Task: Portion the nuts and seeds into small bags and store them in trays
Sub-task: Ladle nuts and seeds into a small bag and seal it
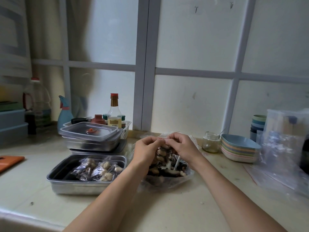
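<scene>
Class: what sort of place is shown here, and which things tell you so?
Probably a home kitchen counter: a red-capped sauce bottle among condiment jars, a stack of coloured dishes, and a steel tray holding bagged nuts.

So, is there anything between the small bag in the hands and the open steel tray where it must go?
Nothing visible. The left hand and right hand pinch the small bag; the open tray lies just to its left, uncovered, with bare room beside two filled bags.
</scene>
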`<state>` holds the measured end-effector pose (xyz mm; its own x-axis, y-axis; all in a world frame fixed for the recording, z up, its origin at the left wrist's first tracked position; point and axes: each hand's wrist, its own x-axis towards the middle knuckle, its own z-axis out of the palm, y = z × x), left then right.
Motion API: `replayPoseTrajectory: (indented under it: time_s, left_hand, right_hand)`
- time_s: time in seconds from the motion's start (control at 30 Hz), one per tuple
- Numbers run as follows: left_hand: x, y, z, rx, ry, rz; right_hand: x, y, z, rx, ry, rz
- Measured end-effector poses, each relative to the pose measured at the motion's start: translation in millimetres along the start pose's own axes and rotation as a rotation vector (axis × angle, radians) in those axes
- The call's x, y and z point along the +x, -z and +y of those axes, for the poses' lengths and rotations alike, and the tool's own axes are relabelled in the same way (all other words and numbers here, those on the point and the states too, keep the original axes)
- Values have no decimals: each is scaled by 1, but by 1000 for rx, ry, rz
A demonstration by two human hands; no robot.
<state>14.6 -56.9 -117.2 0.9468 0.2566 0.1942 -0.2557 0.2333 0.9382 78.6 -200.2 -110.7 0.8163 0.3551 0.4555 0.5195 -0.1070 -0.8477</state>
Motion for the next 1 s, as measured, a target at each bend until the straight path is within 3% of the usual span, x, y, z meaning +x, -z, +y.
replayPoseTrajectory:
  time_s: [0.6, 1.0]
  left_hand:
    - [8, 3, -9, 278, -118, 32]
    - [12, 4, -8, 196, -106, 166]
  right_hand:
    - [3, 1, 5, -192, 47, -6]
    - [2, 5, -1, -143, -41, 23]
